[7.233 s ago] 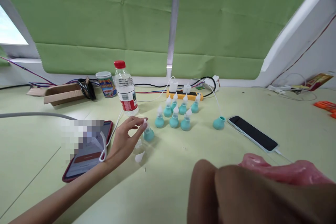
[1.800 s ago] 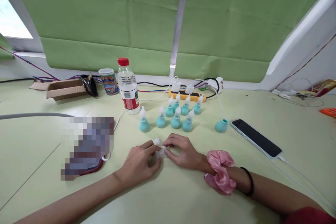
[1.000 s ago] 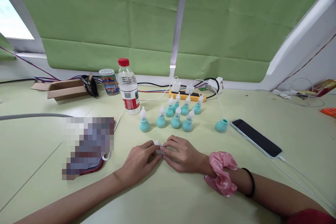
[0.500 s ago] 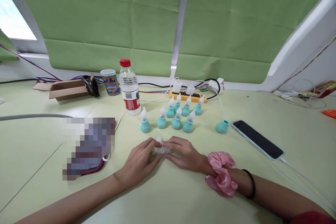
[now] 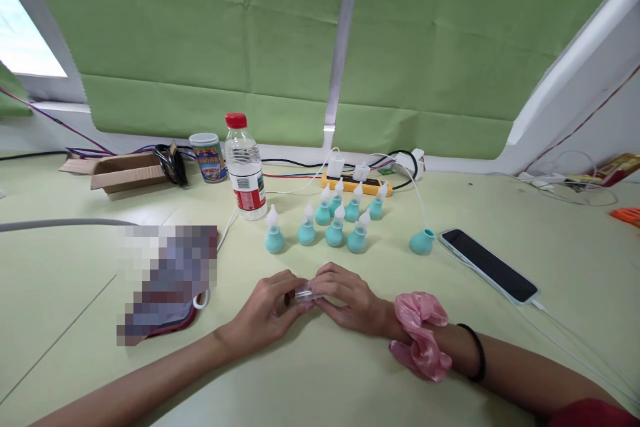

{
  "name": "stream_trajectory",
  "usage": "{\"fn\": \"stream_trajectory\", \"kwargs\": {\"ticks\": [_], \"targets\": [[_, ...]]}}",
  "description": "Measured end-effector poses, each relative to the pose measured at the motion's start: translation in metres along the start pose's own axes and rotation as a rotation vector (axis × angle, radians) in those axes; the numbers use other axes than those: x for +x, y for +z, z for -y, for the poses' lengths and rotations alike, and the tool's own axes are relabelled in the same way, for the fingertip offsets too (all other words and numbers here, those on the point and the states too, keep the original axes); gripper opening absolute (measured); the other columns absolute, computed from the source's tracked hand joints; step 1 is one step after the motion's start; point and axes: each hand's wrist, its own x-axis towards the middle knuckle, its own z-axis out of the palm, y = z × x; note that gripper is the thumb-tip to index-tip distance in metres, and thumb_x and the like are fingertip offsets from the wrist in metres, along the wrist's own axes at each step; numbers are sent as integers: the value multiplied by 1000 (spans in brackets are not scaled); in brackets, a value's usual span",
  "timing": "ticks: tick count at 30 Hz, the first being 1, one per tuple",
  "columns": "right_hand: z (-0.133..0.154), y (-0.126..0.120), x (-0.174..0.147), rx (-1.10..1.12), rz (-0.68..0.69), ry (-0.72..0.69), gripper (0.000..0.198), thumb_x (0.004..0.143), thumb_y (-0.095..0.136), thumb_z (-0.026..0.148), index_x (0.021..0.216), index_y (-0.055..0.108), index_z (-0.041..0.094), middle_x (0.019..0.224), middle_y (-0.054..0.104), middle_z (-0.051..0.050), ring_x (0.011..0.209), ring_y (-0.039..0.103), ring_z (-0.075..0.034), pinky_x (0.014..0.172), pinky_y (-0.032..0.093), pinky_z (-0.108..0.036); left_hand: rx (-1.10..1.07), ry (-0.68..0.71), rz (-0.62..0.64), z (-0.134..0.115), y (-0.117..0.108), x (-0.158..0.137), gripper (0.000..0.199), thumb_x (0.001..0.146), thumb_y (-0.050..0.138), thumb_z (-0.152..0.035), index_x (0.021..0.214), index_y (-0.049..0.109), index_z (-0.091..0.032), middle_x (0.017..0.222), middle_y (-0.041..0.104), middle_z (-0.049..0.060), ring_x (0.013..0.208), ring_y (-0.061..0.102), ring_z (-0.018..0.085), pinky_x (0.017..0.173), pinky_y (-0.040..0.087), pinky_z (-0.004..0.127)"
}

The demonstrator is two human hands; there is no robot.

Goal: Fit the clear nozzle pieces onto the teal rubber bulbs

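My left hand (image 5: 267,307) and my right hand (image 5: 350,297) meet in front of me, fingers closed on a small clear plastic tube (image 5: 303,294). The tube lies roughly sideways between them, and my fingers cover its ends. Beyond my hands stand several teal bulb nasal aspirators with clear necks and white tips, one of them an aspirator (image 5: 274,238) at the left of the group. To the right a bare teal bulb (image 5: 422,241) rests tilted, its round opening showing and no tip on it.
Left are a red-capped water bottle (image 5: 246,177), a can (image 5: 209,159), a cardboard box (image 5: 131,172) and a blurred phone-like object (image 5: 173,287). A yellow power strip (image 5: 356,185) lies behind the aspirators. Right, a phone (image 5: 490,265) lies with its charging cable attached.
The clear piece in my fingers has turned from facing me to lying sideways, and the white tip seen above it is now out of sight. The bulbs have not moved.
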Motion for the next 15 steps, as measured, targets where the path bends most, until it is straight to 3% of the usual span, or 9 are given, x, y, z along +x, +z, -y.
{"fn": "stream_trajectory", "kwargs": {"ticks": [7, 12, 15], "targets": [[-1, -1, -1, 29, 19, 17, 27, 74, 52, 5, 97, 46, 18, 83, 59, -6, 77, 52, -13, 68, 49, -28, 2, 80, -1, 1, -1, -1, 21, 82, 43, -27, 80, 61, -15, 62, 52, 2, 60, 45, 12, 55, 37, 23], [7, -18, 12, 66, -84, 159, 29, 70, 57, 11, 98, 50, 18, 95, 55, -9, 88, 52, -19, 74, 48, -35, 37, -86, -198, 7, -1, 1, 23, 76, 52, -28, 92, 61, -14, 66, 53, 2, 60, 49, 12, 57, 40, 23], [36, -45, 41, 236, -141, 304, 21, 76, 51, 11, 94, 53, 21, 88, 57, -5, 84, 54, -17, 74, 48, -33, 81, -180, -157, 9, 0, 5, 23, 73, 53, -22, 94, 60, -16, 75, 56, 3, 63, 51, 13, 58, 43, 24]]}}
